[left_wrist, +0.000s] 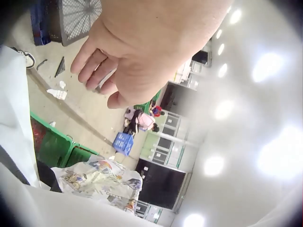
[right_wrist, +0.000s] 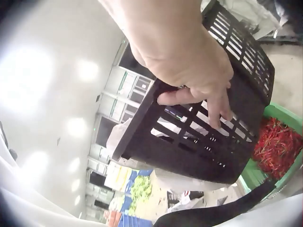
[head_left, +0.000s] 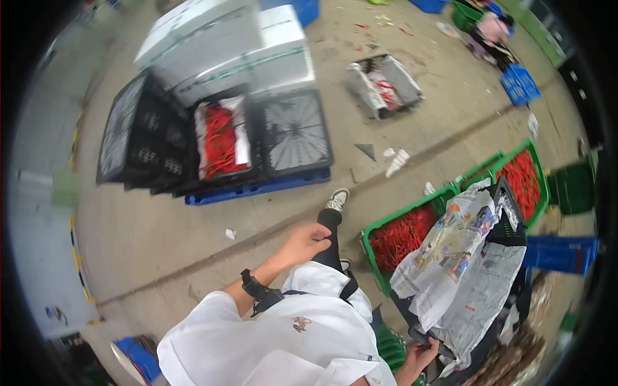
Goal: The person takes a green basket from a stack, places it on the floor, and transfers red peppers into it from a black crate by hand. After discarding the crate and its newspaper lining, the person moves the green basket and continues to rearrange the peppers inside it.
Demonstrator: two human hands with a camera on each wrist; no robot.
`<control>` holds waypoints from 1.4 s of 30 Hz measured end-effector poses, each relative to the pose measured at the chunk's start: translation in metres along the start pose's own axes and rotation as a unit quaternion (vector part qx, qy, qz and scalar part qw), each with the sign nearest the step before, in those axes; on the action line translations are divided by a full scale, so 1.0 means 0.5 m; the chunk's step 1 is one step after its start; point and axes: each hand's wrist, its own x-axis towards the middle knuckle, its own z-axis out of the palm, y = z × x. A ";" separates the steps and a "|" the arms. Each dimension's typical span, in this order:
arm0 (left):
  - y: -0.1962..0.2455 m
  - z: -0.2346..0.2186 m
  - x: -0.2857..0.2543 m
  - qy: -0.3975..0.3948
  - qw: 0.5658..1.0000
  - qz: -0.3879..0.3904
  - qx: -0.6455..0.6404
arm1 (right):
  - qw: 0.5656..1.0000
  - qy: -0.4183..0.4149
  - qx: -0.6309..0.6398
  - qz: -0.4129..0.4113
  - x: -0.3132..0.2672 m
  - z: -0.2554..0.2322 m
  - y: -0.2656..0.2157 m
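Observation:
A black slatted basket [right_wrist: 189,137], lined with printed paper [head_left: 450,257], is tilted beside green crates of red chillies [head_left: 402,238]. My right hand [head_left: 416,361] grips its rim at the near end; in the right wrist view the hand [right_wrist: 189,61] has its thumb along the rim and its fingers against the slatted side. My left hand [head_left: 305,244] hangs in the air in front of my body, fingers loosely bent and holding nothing. The left wrist view shows that hand [left_wrist: 137,56] with its palm visible.
Black crates [head_left: 151,138], one holding chillies [head_left: 220,141], stand by white foam boxes [head_left: 277,55] on a blue pallet [head_left: 257,190] at upper left. A paper-lined basket [head_left: 405,80] with a few chillies lies on the floor. Someone in pink [head_left: 494,31] is at the upper right.

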 end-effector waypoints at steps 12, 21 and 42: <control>0.127 0.270 -0.285 0.101 0.986 0.124 -0.042 | 0.969 -0.186 -0.146 0.073 0.140 0.005 -0.194; 0.283 0.720 -0.506 0.218 0.950 0.224 -0.021 | 0.829 -0.484 -0.237 0.148 0.239 0.055 -0.423; 0.249 2.972 -1.235 0.724 0.199 0.141 -0.646 | -0.070 -0.827 -0.556 -0.049 0.225 -1.036 -1.625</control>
